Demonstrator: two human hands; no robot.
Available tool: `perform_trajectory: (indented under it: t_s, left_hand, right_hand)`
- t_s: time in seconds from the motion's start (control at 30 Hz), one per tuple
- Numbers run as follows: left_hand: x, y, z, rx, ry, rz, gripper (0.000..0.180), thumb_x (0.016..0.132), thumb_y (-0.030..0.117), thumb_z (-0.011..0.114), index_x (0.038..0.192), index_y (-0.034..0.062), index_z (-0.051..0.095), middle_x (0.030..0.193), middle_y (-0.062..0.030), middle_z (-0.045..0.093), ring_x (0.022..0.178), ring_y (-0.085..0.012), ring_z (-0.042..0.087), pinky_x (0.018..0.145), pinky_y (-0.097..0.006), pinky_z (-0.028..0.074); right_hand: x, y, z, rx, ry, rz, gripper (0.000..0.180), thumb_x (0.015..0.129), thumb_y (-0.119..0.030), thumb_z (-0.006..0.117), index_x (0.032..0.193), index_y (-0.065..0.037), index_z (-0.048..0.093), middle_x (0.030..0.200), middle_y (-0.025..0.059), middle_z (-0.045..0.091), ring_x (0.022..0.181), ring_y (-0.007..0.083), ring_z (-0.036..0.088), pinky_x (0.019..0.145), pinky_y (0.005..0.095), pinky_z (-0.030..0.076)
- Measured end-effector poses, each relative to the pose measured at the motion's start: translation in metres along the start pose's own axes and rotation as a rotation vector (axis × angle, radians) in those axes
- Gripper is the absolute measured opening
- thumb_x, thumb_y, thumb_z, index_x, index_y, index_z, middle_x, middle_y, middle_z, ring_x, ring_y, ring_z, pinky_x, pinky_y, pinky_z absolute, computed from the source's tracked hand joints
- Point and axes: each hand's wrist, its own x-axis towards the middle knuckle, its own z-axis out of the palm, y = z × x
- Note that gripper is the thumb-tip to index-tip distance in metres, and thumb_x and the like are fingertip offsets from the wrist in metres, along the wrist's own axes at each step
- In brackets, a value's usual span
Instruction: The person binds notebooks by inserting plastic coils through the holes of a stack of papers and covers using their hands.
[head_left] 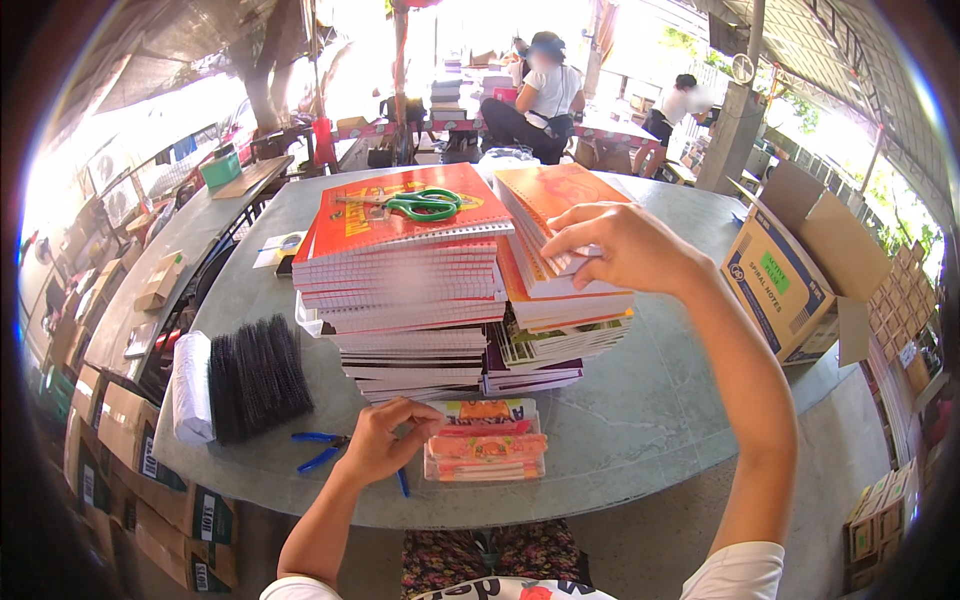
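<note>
Two tall stacks of notebooks stand side by side in front of me. On the right stack lies an orange spiral notebook (535, 190), and my right hand (620, 245) grips its right edge, fingers on top and thumb lower at the page side. Green-handled scissors (425, 204) rest on the red notebook (350, 225) topping the left stack. My left hand (385, 440) is curled, thumb and forefinger close together at the left edge of a clear tray (485, 470) of small orange and red packs; what they pinch, if anything, cannot be made out. Blue-handled pliers (320, 450) lie partly behind that hand.
Black spiral bindings (260, 380) and a white roll (192, 385) lie at the left of the grey table (650, 420). An open cardboard box (780, 280) stands at the right. Two people (545, 100) sit farther back. Boxes (180, 520) are piled at lower left.
</note>
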Motion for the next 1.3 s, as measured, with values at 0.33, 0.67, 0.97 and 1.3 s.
perform_trajectory:
  t_s: [0.33,0.67,0.97,1.3]
  left_hand:
    - [0.007,0.043,0.0,0.023,-0.003,0.067,0.011,0.079,0.005,0.065,0.089,0.0004,0.065,0.081,-0.0109,0.065,0.072,-0.0185,0.064,0.065,-0.028,0.05]
    - [0.071,0.087,0.084,0.05,-0.053,0.413,0.012,0.075,0.005,0.066,0.086,0.0027,0.063,0.08,-0.0098,0.063,0.076,-0.0263,0.059,0.069,-0.034,0.047]
    - [0.043,0.06,0.033,0.112,-0.083,0.284,0.011,0.075,0.007,0.065,0.085,0.0038,0.063,0.08,-0.0104,0.063,0.077,-0.0265,0.06,0.069,-0.035,0.048]
    - [0.134,0.081,-0.076,0.306,0.459,0.275,0.016,0.082,0.015,0.06,0.089,0.0007,0.064,0.085,-0.0075,0.066,0.078,-0.0179,0.062,0.073,-0.028,0.047]
  right_hand:
    - [-0.029,0.005,-0.015,0.052,0.274,0.254,0.031,0.078,0.0,0.057,0.108,-0.008,0.059,0.102,0.0076,0.064,0.086,0.0152,0.062,0.077,0.0297,0.048]
    - [-0.039,-0.013,0.0,-0.024,0.627,0.068,0.021,0.082,-0.013,0.059,0.103,-0.01,0.058,0.094,0.0106,0.063,0.076,0.0254,0.062,0.067,0.034,0.05]
    - [0.002,-0.004,0.004,0.077,0.081,0.077,0.023,0.069,-0.005,0.067,0.092,-0.008,0.066,0.082,0.0061,0.066,0.07,0.0153,0.061,0.068,0.0279,0.046]
    - [0.009,0.002,-0.001,0.215,0.064,0.066,0.024,0.064,-0.004,0.071,0.088,-0.007,0.069,0.083,0.0039,0.068,0.073,0.0136,0.062,0.072,0.0268,0.048]
